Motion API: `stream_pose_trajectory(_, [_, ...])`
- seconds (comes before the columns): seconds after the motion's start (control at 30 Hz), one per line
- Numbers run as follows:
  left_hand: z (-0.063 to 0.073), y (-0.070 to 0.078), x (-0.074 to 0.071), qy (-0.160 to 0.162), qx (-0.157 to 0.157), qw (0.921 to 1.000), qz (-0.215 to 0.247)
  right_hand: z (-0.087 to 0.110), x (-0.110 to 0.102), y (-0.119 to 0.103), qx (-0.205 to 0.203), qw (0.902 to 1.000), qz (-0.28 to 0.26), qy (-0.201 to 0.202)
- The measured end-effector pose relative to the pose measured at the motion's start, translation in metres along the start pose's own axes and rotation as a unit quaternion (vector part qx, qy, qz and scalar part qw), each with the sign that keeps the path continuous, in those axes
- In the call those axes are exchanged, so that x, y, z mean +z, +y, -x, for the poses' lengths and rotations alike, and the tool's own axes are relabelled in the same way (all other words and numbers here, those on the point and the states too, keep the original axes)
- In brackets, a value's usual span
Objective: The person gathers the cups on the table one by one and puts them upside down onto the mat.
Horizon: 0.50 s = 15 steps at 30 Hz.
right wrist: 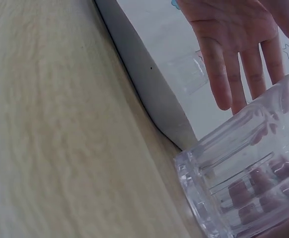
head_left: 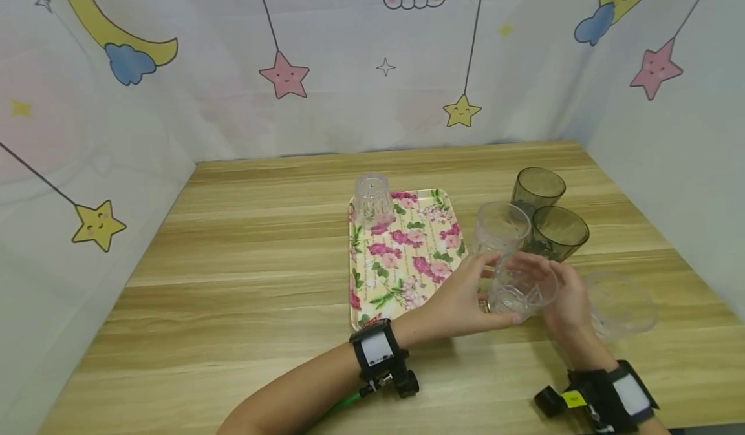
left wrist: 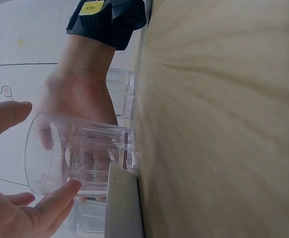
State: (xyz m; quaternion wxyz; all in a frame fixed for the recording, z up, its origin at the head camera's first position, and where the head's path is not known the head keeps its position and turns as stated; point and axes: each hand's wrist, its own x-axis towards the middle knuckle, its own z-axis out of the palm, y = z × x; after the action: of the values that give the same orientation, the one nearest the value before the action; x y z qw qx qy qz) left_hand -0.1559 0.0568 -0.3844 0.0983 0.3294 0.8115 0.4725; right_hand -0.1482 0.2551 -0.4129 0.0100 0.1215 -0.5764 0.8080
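On the worktop [head_left: 233,260], toward its front R corner & just R of the tray [head_left: 419,247], L hand [head_left: 465,296] is spread wide while R hand [head_left: 567,299] curls round a clear glass [head_left: 524,293], mouth up, prob. to steady it; base contact unclear.

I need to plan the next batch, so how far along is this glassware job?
Apparently done: one clear glass stands on the flowered tray. In hand: the right hand holds another clear glass, with the left hand beside it. Probably remaining, if all belong on the tray: two dark glasses and two other clear glasses, on the table right of it.
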Motion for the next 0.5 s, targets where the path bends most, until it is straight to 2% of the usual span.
stream_pose_trajectory(0.17, [-0.001, 0.000, 0.002, 0.003, -0.002, 1.0000, 0.006, 0.001, -0.001, 0.001, 0.007, 0.9992, -0.039, 0.008])
stream_pose_trajectory(0.33, [-0.003, -0.002, 0.007, 0.016, -0.017, 0.9996, 0.015, 0.001, 0.000, 0.002, 0.006, 0.9988, -0.048, 0.001])
stream_pose_trajectory(0.5, [-0.005, -0.002, 0.012, 0.029, -0.022, 0.9992, -0.014, 0.000, 0.001, 0.004, 0.013, 0.9987, -0.050, 0.000])
